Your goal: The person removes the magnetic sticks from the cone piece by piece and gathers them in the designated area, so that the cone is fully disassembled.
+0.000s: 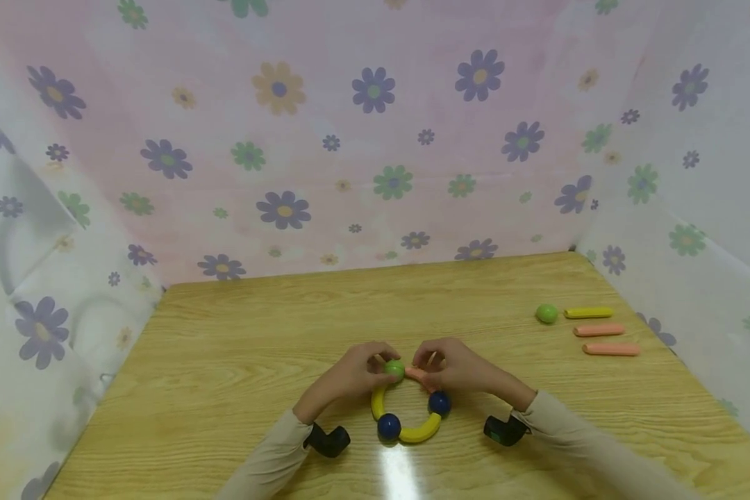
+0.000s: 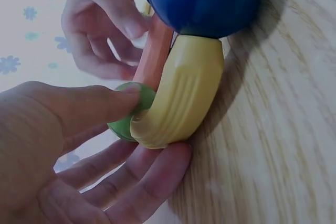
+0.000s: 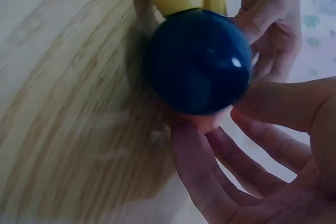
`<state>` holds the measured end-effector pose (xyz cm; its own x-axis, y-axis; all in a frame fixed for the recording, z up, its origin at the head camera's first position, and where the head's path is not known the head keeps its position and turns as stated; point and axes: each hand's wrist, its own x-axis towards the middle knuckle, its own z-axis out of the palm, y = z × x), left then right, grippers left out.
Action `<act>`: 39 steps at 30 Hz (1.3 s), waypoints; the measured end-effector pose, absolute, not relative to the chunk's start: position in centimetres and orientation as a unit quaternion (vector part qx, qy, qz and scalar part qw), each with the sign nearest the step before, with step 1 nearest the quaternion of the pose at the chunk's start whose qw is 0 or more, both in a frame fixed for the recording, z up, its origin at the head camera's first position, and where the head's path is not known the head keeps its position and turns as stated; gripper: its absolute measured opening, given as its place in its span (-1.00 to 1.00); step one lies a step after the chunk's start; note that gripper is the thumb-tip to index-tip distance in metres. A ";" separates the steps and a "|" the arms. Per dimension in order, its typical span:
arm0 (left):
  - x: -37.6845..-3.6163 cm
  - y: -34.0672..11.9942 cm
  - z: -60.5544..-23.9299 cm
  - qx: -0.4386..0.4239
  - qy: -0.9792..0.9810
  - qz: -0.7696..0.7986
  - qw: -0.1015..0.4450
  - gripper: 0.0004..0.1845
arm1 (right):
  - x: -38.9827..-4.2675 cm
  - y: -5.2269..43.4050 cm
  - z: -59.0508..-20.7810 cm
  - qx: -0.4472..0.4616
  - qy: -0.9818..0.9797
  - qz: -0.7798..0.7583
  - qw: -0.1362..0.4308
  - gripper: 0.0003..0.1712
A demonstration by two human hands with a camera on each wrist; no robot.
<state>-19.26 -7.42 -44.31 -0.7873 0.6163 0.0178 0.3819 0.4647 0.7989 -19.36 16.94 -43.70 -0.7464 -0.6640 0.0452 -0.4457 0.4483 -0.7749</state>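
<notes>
Head view: I see the left hand [image 1: 350, 375] pinching the small green plastic ball [image 1: 394, 369] at the top of a ring of curved yellow plastic segments [image 1: 420, 433] and dark blue balls [image 1: 389, 426] near the wooden table's [image 1: 225, 347] front edge; the right hand [image 1: 453, 368] grips the curved salmon-pink segment [image 1: 420, 377] beside it. Left wrist: thumb [image 2: 94, 106] presses the green ball against a yellow end. Right wrist: fingers [image 3: 210, 166] curl under the pink piece behind a blue ball. My call: hold the ball steady, seat the pink end squarely.
</notes>
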 end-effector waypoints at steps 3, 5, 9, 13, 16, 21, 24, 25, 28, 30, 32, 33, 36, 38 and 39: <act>-19.2 -7.7 -44.4 0.300 0.842 0.426 0.137 -0.66 | -19.7 15.8 -44.2 -0.329 0.839 -0.411 0.134 -0.92; -19.2 -7.8 -44.4 0.301 0.842 0.426 0.137 -0.64 | -19.8 15.3 -44.4 -0.330 0.837 -0.415 0.132 -0.92; -19.2 -8.0 -44.5 0.300 0.844 0.425 0.133 -0.64 | -19.8 14.7 -44.5 -0.330 0.841 -0.411 0.121 -0.94; -19.2 -8.0 -44.4 0.295 0.847 0.424 0.130 -0.65 | -19.6 14.3 -44.1 -0.331 0.855 -0.388 0.099 -0.96; -19.2 -7.9 -44.3 0.293 0.848 0.423 0.126 -0.66 | -19.5 14.1 -43.9 -0.327 0.864 -0.374 0.085 -0.95; -19.3 -8.0 -44.4 0.290 0.851 0.421 0.114 -0.65 | -19.2 14.2 -44.1 -0.289 0.881 -0.368 0.073 -0.92; -19.3 -8.5 -44.6 0.274 0.854 0.429 0.107 -0.62 | -19.1 14.6 -44.4 -0.254 0.884 -0.385 0.082 -0.93; -19.3 -8.7 -44.7 0.266 0.855 0.433 0.104 -0.62 | -19.1 14.7 -44.5 -0.247 0.883 -0.390 0.085 -0.95; -19.4 -9.0 -44.9 0.252 0.856 0.440 0.098 -0.61 | -19.2 15.1 -44.7 -0.249 0.873 -0.408 0.094 -0.94; -19.4 -9.1 -44.9 0.245 0.857 0.443 0.096 -0.61 | -19.3 15.3 -44.8 -0.261 0.868 -0.413 0.093 -0.91; -19.3 -9.2 -44.9 0.238 0.859 0.444 0.094 -0.61 | -19.4 15.5 -45.0 -0.272 0.863 -0.416 0.086 -0.90; -19.3 -9.3 -44.8 0.232 0.860 0.445 0.094 -0.62 | -19.5 15.7 -45.1 -0.277 0.863 -0.415 0.080 -0.89; -19.2 -9.6 -44.7 0.220 0.864 0.445 0.089 -0.62 | -19.5 16.3 -45.3 -0.289 0.865 -0.405 0.054 -0.89; -19.2 -9.9 -44.6 0.211 0.867 0.444 0.085 -0.63 | -19.5 16.9 -45.3 -0.295 0.866 -0.401 0.043 -0.89; -19.1 -10.1 -44.6 0.207 0.868 0.444 0.083 -0.64 | -19.5 17.2 -45.2 -0.299 0.868 -0.395 0.036 -0.89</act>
